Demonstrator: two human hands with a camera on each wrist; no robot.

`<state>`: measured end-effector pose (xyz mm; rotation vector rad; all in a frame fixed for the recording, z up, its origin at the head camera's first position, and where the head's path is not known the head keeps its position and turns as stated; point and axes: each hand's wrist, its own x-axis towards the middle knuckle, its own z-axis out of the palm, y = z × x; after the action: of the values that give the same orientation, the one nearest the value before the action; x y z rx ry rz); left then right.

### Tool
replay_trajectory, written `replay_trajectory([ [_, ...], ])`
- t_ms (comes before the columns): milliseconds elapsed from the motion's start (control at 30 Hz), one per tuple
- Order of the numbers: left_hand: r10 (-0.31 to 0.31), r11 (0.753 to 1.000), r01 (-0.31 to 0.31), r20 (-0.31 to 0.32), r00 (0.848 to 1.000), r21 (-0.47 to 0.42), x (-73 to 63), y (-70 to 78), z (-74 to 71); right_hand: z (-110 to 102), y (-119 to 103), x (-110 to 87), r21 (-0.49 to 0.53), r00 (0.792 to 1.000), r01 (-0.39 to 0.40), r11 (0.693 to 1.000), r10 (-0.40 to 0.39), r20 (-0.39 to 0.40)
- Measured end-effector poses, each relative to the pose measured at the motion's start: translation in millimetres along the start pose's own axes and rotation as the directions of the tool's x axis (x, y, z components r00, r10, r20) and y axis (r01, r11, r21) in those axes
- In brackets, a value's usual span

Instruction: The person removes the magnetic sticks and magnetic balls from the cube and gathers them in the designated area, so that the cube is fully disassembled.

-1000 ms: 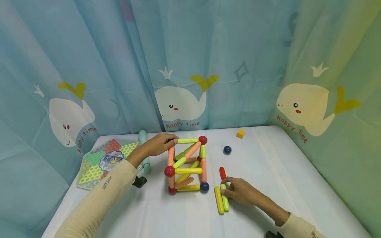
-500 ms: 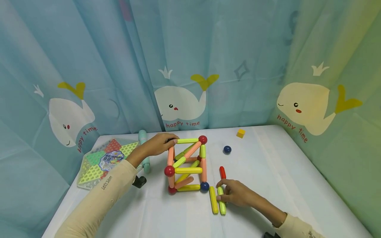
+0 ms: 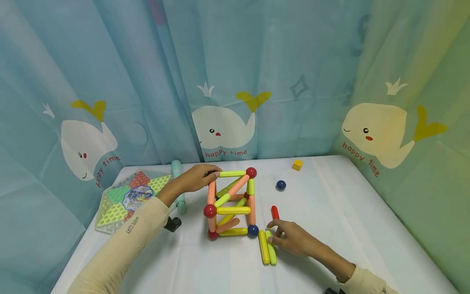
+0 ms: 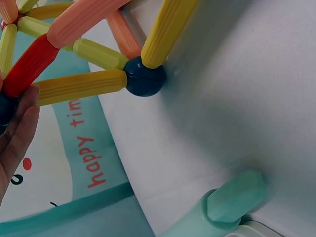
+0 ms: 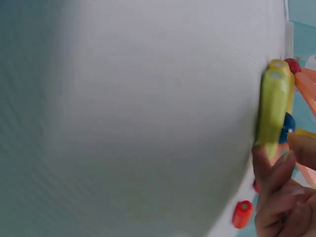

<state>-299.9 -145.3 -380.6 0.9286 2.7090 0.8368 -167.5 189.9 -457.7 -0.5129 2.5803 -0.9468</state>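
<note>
A cube-like frame of magnetic sticks and balls point(image 3: 233, 210) stands on the table. My left hand point(image 3: 196, 178) grips its dark blue ball point(image 4: 7, 109) at the back left top corner; the fingers partly cover that ball. To the right of the frame, my right hand point(image 3: 293, 239) pinches a lime-green magnetic stick point(image 3: 271, 253) between thumb and fingers. That stick lies along a yellow magnetic stick point(image 3: 263, 247), whose far end is close to the frame's blue corner ball point(image 3: 253, 230). Beyond my right fingers lies a red stick point(image 3: 275, 212), partly hidden.
A loose blue ball point(image 3: 280, 185) and a small yellow block point(image 3: 297, 165) lie farther back. On the left are a clear case with coloured perforated pieces point(image 3: 121, 196) and a mint-green cylinder point(image 3: 176, 168). A curtain point(image 3: 301, 122) hangs behind the table.
My right hand has shifted left with the lime-green stick. The yellow stick has slid left toward the frame, and the two sticks now lie side by side. The left hand stays put.
</note>
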Motion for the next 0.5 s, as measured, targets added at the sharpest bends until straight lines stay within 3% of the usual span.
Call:
replay_trajectory([
  [133, -0.002, 1.0, 0.002, 0.003, 1.0, 0.001, 0.6, 0.0, -0.1, -10, -10, 3.2, -0.039, 0.994, 0.071, 0.997, -0.074, -0.081],
  [300, 0.004, 1.0, -0.004, -0.001, 1.0, -0.004, 1.1, -1.3, -0.3, -21, -41, 15.9, -0.041, 0.965, 0.16, 0.986, -0.165, -0.206],
  [400, 0.009, 1.0, -0.009, 0.002, 1.0, -0.011, 2.0, -2.0, 0.2, -23, -63, 24.8, -0.039, 0.953, 0.198, 0.979, -0.202, -0.228],
  [500, 0.005, 1.0, -0.005, 0.0, 1.0, -0.006, 2.0, -2.9, -0.1, -21, -82, 34.5, -0.03, 0.953, 0.227, 0.973, -0.229, -0.196],
])
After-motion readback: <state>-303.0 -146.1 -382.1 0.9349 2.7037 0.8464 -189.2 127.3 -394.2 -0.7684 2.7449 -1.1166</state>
